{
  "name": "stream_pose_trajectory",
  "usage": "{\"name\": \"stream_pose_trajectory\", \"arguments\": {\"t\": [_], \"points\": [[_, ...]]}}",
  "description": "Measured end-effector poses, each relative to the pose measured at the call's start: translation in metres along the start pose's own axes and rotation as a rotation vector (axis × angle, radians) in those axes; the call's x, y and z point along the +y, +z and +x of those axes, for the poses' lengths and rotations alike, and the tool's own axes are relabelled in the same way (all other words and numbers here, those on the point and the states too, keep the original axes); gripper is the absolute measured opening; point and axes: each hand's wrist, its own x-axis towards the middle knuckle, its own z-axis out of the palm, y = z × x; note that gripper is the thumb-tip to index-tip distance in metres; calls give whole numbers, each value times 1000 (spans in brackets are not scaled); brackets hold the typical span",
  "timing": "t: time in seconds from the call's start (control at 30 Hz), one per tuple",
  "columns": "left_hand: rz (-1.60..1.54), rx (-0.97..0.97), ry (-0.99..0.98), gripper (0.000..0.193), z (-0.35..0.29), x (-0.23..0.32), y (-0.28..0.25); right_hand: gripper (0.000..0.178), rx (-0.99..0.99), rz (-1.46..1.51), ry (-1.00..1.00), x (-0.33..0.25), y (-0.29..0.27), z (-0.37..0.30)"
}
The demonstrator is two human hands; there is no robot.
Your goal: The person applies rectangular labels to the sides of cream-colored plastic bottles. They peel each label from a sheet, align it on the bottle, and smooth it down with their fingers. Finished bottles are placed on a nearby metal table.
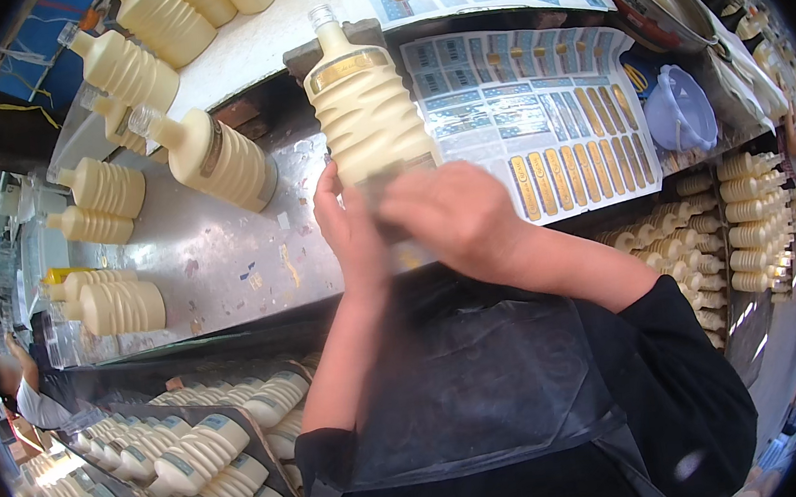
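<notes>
Metal bench (215,258), left hand (354,234) against cream bottle (368,106), right hand (462,211) curled, blurred, both grips unclear

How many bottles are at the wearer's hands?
1: the cream bottle, in the upper middle, with the left hand at its lower left and the right hand, blurred, over its lower end. Anything beneath the hands may be hidden.

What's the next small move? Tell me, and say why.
Probably press the right hand lightly along the near end of the bottle, with the left hand steadying its side: both hands are at that end, and the right one looks blurred by motion.
</notes>
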Motion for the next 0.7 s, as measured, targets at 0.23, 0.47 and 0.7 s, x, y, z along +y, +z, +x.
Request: {"name": "stream_pose_trajectory", "arguments": {"t": [0.23, 0.47, 0.7], "points": [[55, 43, -6, 57, 2, 1, 3, 24, 182, 516, 788, 10, -4, -7], [541, 107, 162, 66, 1, 3, 15, 30, 94, 298, 698, 7, 17, -24], [284, 105, 105, 60, 1, -5, 15, 35, 252, 376, 869, 28, 28, -62]]}}
